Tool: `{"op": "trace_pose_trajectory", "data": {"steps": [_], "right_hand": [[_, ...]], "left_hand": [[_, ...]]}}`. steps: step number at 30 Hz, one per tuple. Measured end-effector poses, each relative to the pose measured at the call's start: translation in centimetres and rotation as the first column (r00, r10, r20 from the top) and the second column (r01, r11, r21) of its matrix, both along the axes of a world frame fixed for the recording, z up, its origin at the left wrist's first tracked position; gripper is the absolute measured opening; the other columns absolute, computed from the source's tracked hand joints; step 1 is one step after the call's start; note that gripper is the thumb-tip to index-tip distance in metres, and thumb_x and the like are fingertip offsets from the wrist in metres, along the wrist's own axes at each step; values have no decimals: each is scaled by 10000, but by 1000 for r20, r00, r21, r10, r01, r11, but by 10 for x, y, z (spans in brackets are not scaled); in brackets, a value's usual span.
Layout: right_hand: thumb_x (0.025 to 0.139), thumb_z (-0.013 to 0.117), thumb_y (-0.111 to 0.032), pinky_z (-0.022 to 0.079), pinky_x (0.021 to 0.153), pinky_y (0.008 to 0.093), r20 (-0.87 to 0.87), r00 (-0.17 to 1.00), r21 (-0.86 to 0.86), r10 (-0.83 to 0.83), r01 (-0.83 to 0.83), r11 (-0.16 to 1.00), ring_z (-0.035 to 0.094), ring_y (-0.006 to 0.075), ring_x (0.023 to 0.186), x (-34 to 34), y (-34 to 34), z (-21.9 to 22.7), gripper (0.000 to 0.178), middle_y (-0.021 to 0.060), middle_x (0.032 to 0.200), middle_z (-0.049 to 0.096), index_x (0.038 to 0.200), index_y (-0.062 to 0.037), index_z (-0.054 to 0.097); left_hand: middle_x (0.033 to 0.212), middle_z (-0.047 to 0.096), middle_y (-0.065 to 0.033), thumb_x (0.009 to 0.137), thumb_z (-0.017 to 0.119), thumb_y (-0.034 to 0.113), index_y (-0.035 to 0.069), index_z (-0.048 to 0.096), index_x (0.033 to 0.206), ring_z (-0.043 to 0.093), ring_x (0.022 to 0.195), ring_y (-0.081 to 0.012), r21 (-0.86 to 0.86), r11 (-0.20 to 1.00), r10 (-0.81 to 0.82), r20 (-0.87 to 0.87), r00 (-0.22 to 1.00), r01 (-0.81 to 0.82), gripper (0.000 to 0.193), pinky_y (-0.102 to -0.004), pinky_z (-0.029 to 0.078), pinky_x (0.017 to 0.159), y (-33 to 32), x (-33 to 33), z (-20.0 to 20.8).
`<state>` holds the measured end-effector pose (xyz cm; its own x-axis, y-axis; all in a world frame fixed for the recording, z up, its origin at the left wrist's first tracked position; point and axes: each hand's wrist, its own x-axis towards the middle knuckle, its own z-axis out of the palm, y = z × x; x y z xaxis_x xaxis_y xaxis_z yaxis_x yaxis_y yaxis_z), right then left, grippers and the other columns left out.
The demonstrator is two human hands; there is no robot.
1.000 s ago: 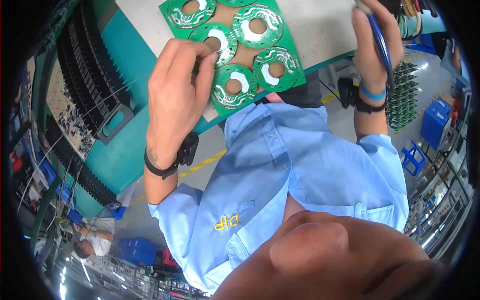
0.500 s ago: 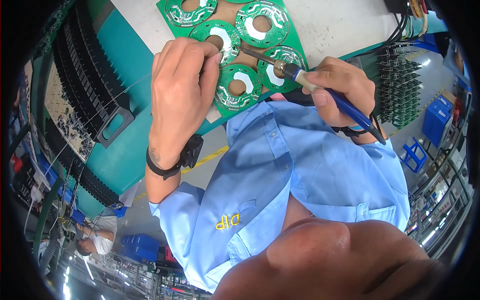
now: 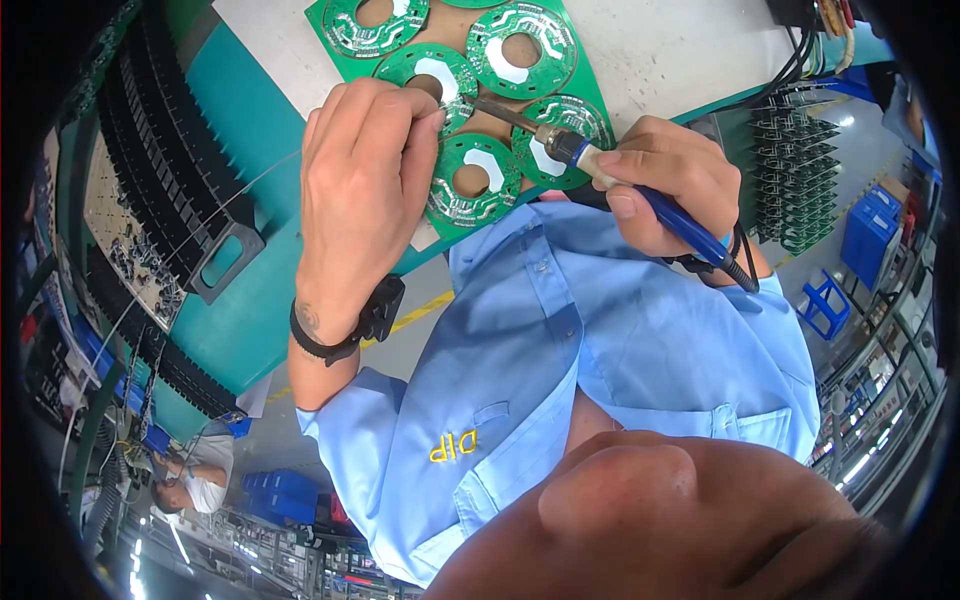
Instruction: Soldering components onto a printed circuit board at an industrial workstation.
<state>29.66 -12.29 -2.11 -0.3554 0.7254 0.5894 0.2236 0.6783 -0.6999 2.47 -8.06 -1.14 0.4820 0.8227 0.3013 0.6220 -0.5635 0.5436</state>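
Note:
My right hand (image 3: 682, 180) grips a soldering iron (image 3: 688, 222) by its blue and white handle, pen-fashion. The iron's dark tip points left and meets, or nearly meets, the right edge of a ring-shaped green circuit board (image 3: 452, 75). On that board's left side is my left hand (image 3: 360, 170), thumb and forefinger pinched together close to the iron's tip. A thin solder wire (image 3: 268, 170) runs in from the left to this hand; its end at the fingertips is hardly visible. Other ring boards lie around, one (image 3: 478, 195) nearer me and one (image 3: 525, 50) farther off.
Black slotted racks (image 3: 165, 130) stand at the left beside a tray of small metal parts (image 3: 140, 265), on a teal mat (image 3: 265, 270). Stacked green boards (image 3: 797, 175) are at the right. Dark cables (image 3: 795, 60) hang at the far right. Behind, a person (image 3: 200, 475) sits far off.
The iron and my right hand have shifted slightly left and down, bringing the tip onto or close to the board's edge. My left hand stays almost in place.

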Motion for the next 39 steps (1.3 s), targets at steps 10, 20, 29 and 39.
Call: {"op": "trace_pose_trajectory", "data": {"steps": [10,20,29,39], "right_hand": [[867,751,-11,512,513,336,0,1000,3,-6,6,1000,637,234,565,-1,-1,2,158,132,775,716,992,67,696],[912,722,-30,518,520,323,-11,1000,16,-21,21,1000,648,225,580,8,-6,9,151,122,746,706,1020,69,686],[1009,623,-75,552,667,338,-86,935,-55,-345,341,938,690,221,786,58,23,3,159,194,934,706,1099,51,657],[1008,630,-76,515,754,337,-33,882,43,-471,472,881,633,221,847,58,38,5,184,165,1004,687,1144,46,654]], "left_hand": [[879,653,-83,844,773,0,62,680,941,623,843,-269,28,999,45,-3,999,-44,148,-377,452,750,-1,-3,6],[894,663,-12,961,741,64,58,698,961,592,835,-90,-682,725,570,513,641,-100,43,-242,427,766,5,-29,9],[899,655,-34,945,752,51,7,688,963,582,775,-99,-291,934,296,304,905,-208,79,-259,474,681,4,-19,15],[872,657,-104,911,737,51,3,682,955,626,755,-279,-246,969,-3,2,1000,3,86,-378,501,677,36,-13,33]]}}
